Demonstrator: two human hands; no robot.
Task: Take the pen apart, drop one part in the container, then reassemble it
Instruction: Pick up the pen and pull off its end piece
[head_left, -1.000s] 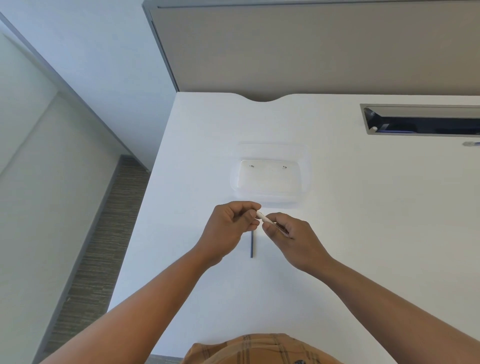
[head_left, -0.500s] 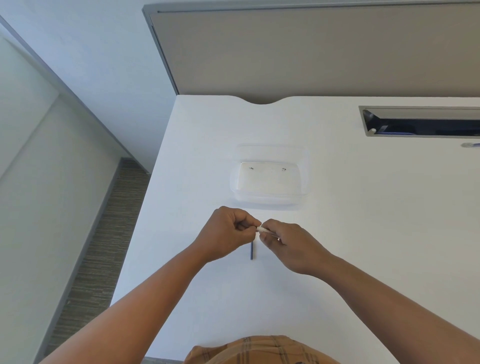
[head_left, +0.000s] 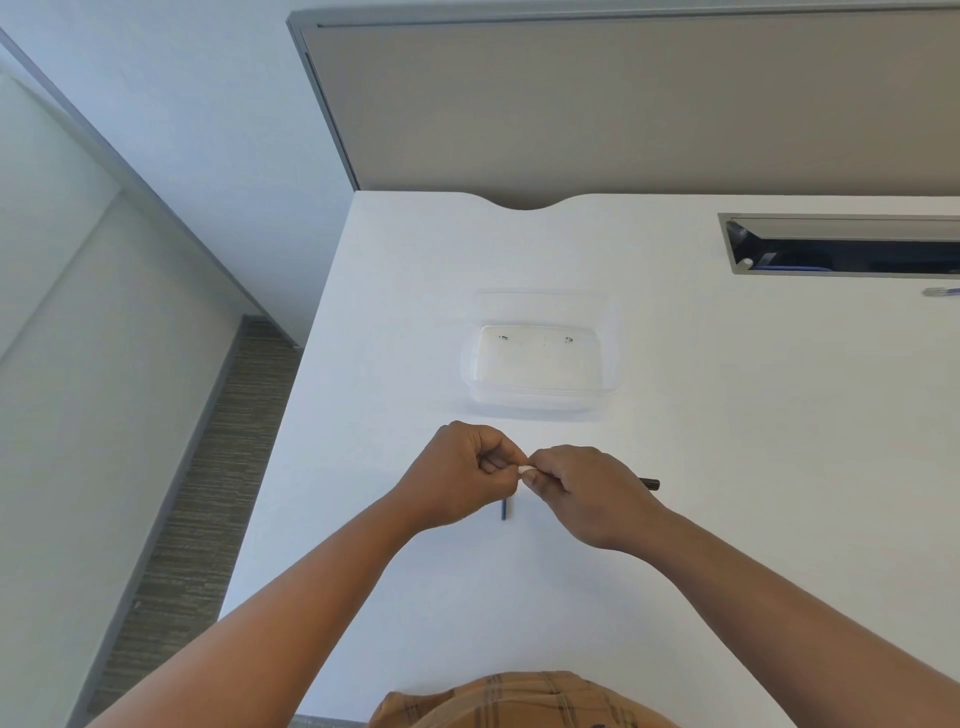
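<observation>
White desk (head_left: 727, 467), grey partition (head_left: 623, 104), clear container (head_left: 540, 400), both hands (head_left: 519, 483) pinching pen (head_left: 525, 470)

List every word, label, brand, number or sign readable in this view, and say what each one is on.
No text can be read anywhere.
Clear container: two small dark marks on its floor, too small to tell whether they are print.
White pen body pinched between left hand and right hand: no print shows.
Blue refill on the desk: plain.
Second pen at the right edge: too blurred to read.
</observation>
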